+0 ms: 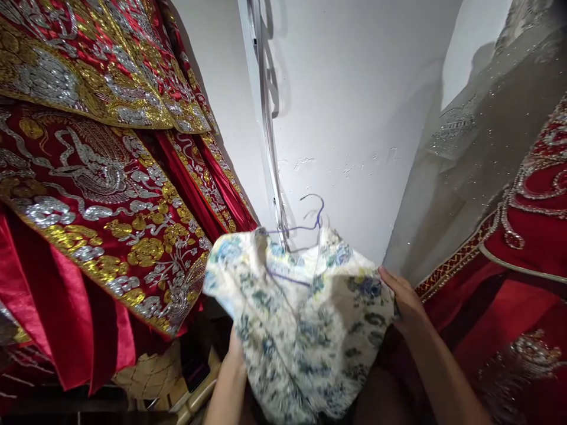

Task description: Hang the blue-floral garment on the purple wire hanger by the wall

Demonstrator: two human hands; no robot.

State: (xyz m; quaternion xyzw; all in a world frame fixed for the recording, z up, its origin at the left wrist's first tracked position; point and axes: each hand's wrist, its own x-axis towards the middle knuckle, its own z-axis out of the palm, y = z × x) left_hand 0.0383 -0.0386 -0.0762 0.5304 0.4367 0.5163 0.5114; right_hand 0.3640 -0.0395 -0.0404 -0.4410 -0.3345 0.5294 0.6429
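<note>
A white short-sleeved floral top (pixel 305 330) with blue, green and yellow flowers spreads out before me, somewhat blurred. Inside its V-shaped neck sits a thin purple hanger (pixel 296 228), whose hook points up, apart from any rail. At the sleeve on the right, my right hand (pixel 404 298) is closed on the cloth, thumb in front and the other fingers behind. My left hand (pixel 237 345) supports the top from its left side; the cloth covers those fingers. The lower end of the garment runs out of view.
Red gowns with gold and silver embroidery (pixel 110 171) hang at the left. On the right are a beaded red garment (pixel 527 248) and a sheer sparkly veil (pixel 460 136). A metal rail (pixel 266 112) runs along the white wall (pixel 354 88). A woven basket-like object (pixel 153 372) stands low left.
</note>
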